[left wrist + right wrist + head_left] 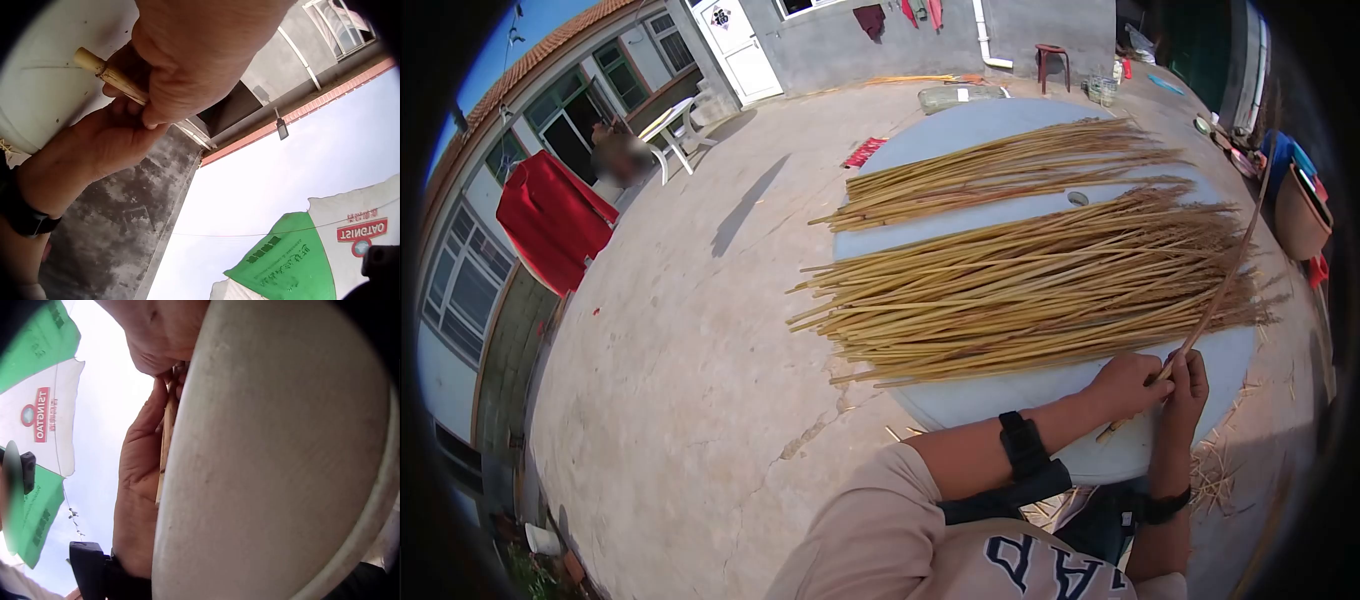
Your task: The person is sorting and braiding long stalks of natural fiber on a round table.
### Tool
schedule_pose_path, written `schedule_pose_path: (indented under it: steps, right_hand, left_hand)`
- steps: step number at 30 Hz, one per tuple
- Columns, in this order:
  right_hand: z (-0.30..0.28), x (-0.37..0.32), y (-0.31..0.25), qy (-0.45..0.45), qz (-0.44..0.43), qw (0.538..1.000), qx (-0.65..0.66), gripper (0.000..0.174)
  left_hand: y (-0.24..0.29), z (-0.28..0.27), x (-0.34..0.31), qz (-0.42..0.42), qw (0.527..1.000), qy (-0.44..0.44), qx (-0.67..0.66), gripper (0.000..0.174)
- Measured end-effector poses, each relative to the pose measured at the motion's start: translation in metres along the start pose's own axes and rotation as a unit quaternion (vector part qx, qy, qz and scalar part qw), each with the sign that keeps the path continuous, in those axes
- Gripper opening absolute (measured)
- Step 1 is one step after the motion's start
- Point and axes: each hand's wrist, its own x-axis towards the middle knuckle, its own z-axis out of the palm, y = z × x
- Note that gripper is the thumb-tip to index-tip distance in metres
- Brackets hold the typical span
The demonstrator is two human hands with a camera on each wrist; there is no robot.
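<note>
A single long plant stalk [1222, 290] runs slantwise through both hands, its feathery end up at the right and its cut end [89, 60] below. My left hand [1128, 386] grips it with curled fingers near the lower part. Right beside it, my right hand [1188, 388] pinches the same stalk between thumb and fingers. Both hands are over the near right edge of a pale round table [960, 400]. Just beyond them lies a broad pile of yellow stalks [1020, 290] with brown, brushy tips pointing right. The right wrist view has the tabletop hiding part of the stalk.
A smaller stalk bundle [1000, 170] lies farther back on the table, near a hole [1078, 198]. Stalk scraps [1215, 475] litter the ground at right. Tubs [1300, 210] stand beyond the table, a stool [1052, 65] by the wall, and red cloth [550, 220] hangs at left.
</note>
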Motion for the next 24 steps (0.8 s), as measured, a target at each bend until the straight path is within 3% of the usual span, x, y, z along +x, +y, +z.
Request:
schedule_pose_path:
  steps: [2,7,9,16,22,24]
  right_hand:
    - [0.001,-0.002,-0.004,0.001,0.011,1.0,-0.004,0.016]
    - [0.008,-0.007,-0.013,-0.001,0.022,1.0,-0.001,0.019]
    - [0.01,-0.008,-0.015,0.0,0.018,1.0,-0.018,0.019]
    - [-0.001,-0.007,-0.008,0.0,0.047,0.999,0.02,0.014]
    - [-0.004,-0.005,-0.002,-0.012,0.039,0.999,0.009,0.013]
    - [-0.006,-0.004,-0.001,-0.016,0.039,0.999,0.009,0.013]
  left_hand:
    - [0.0,0.001,-0.001,0.028,0.996,0.058,0.064,0.03]
    - [0.005,-0.003,-0.001,0.003,0.999,0.033,0.012,0.029]
    - [0.001,-0.003,0.001,0.046,0.997,0.061,0.013,0.03]
    - [-0.003,-0.005,0.003,0.033,0.997,0.066,0.002,0.029]
    - [-0.004,-0.006,0.003,0.059,0.995,0.079,-0.012,0.027]
    - [-0.004,-0.005,0.003,0.1,0.988,0.108,0.04,0.025]
